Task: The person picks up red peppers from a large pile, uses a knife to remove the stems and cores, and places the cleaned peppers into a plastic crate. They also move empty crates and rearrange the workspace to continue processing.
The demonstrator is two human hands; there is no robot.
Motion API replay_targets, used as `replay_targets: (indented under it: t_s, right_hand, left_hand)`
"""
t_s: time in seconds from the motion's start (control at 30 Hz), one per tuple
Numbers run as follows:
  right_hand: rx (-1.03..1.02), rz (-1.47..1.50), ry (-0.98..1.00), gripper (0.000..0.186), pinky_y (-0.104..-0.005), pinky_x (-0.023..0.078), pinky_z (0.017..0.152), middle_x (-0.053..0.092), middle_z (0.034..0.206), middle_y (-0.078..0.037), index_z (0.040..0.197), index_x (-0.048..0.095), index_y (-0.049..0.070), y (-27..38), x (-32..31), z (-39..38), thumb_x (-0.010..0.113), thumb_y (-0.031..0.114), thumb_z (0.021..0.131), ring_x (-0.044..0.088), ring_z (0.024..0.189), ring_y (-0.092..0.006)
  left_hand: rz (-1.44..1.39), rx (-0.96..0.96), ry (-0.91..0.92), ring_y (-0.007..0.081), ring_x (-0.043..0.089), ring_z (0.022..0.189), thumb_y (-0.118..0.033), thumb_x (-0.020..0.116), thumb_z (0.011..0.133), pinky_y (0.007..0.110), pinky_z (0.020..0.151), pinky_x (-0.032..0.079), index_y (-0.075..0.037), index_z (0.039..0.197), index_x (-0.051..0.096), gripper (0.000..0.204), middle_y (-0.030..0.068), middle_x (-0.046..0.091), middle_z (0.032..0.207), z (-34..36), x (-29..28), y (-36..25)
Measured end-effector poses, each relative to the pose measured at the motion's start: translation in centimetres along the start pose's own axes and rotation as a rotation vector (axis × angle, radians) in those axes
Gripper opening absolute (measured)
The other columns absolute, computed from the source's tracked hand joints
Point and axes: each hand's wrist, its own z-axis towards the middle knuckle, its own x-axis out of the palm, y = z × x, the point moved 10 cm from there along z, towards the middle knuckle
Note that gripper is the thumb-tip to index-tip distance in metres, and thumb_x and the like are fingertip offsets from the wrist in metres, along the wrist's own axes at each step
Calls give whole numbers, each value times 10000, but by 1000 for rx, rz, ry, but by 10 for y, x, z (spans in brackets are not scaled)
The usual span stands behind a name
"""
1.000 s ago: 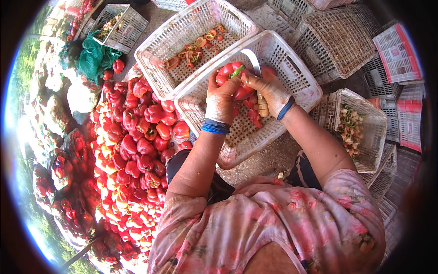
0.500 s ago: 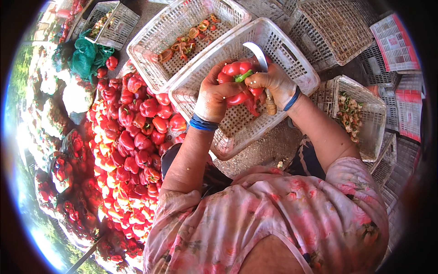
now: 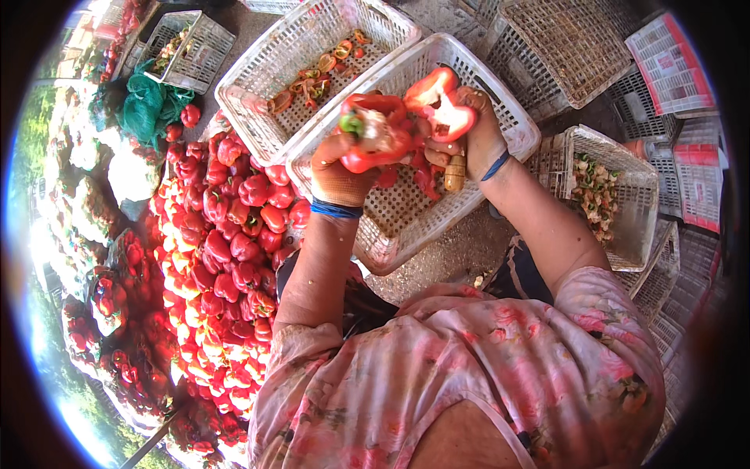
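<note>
A red bell pepper is in two pieces over a white slatted crate [image 3: 512, 129]. In my left hand [image 3: 340, 176] is the piece with the green stem and pale seed core [image 3: 379, 133], fingers curled round its side. My right hand [image 3: 486, 129] grips the other, hollow pepper half [image 3: 457, 121], its cut face turned up. That same hand also keeps a knife, whose wooden handle [image 3: 455, 173] sticks out below the fingers; its blade is hidden. Red pepper pieces [image 3: 426, 178] lie beneath, inside the crate.
A large heap of red bell peppers [image 3: 234, 250] spreads to my left. Another white crate [image 3: 234, 86] behind holds pepper scraps. At right, a crate [image 3: 637, 211] contains pale seed cores [image 3: 595, 195]. Stacked crates [image 3: 570, 47] stand far right; green netting [image 3: 148, 105] lies far left.
The pepper, held together between both hands before, is now split and pulled apart, showing its inside. The curved knife blade, visible earlier, is now out of sight.
</note>
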Motion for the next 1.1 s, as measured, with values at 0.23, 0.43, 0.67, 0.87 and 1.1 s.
replay_targets:
  t_s: [0.23, 0.43, 0.67, 0.87, 1.1]
  right_hand:
    - [-100, -281, -418, 516, -311, 506, 592, 697, 821, -96, 1102, 643, 60, 41, -75, 12, 646, 521, 868, 591, 584, -154]
    - [-230, -1004, -588, 604, -270, 526, 680, 706, 889, -58, 1225, 629, -2, 52, -48, -3, 790, 424, 828, 623, 754, -99]
    - [-213, -1110, -289, 453, -307, 541, 797, 738, 939, -78, 1041, 698, 36, 1, -5, 16, 827, 378, 774, 691, 855, -156]
    - [-251, -1288, -343, 484, -338, 541, 797, 714, 904, -169, 966, 687, 59, 12, 10, 14, 780, 397, 632, 710, 850, -254]
    - [-122, -838, -269, 347, -306, 531, 689, 711, 829, -48, 926, 705, 38, -7, -8, 12, 744, 346, 770, 667, 752, -153]
  left_hand:
    - [-171, 54, 36, 352, 626, 1090, -279, 680, 769, 492, 844, 559, 19, 1339, 456, 681, 212, 576, 1255, 1, 8, -4]
    - [533, 218, -382, 209, 636, 990, -116, 624, 834, 344, 857, 530, 24, 1324, 487, 527, 114, 636, 1107, 1, -21, -34]
    - [606, 93, -523, 187, 629, 1011, -397, 643, 944, 293, 845, 533, -3, 1415, 422, 653, 98, 629, 1172, -5, -27, 7]
    - [442, 111, -544, 167, 623, 854, -362, 564, 983, 287, 777, 529, -5, 1231, 584, 435, 85, 650, 1052, 7, -39, 18]
    - [520, 8, -553, 187, 641, 950, -296, 578, 979, 314, 863, 517, 7, 1144, 635, 350, 88, 667, 1018, 3, -36, 23]
